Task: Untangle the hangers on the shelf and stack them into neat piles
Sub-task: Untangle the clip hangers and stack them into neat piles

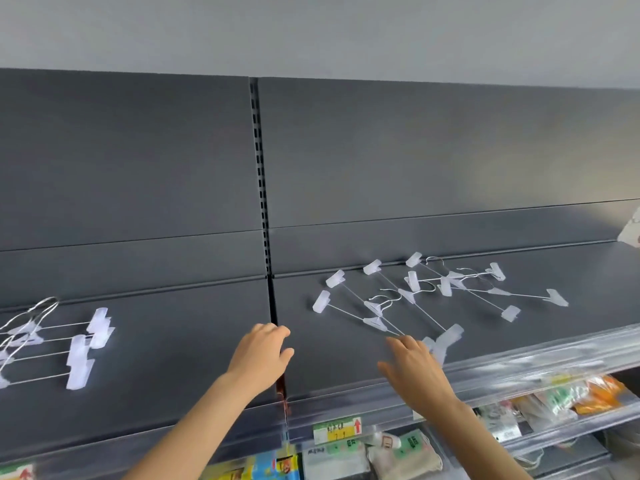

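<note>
Neither hand grips anything. Spread, nearly straight fingers of the right hand [415, 370] reach to the near end of the tangled hangers [433, 292], its fingertips just at the wire tips of the closest ones; whether they touch cannot be told. To its left, the left hand [264, 355] rests on the dark grey shelf [173, 368] beside the seam between the 2 shelf sections, fingers loosely curled downward and holding nothing.

That tangle of clear-clipped wire hangers lies crisscrossed across the right section, hooks and clips pointing every way, with 2 clips just behind the right hand near the front edge. Well apart, on the left section, a stacked pile of hangers [69, 344] lies flat with its clips lined up and hooks bunched at the left edge of view.

Behind the seam, a slotted upright [258, 168] runs up the back panel. Along the shelf's front edge sits a clear price rail [540, 362], with a tag bearing a red arrow [337, 429] and packaged goods [401, 452] below.
</note>
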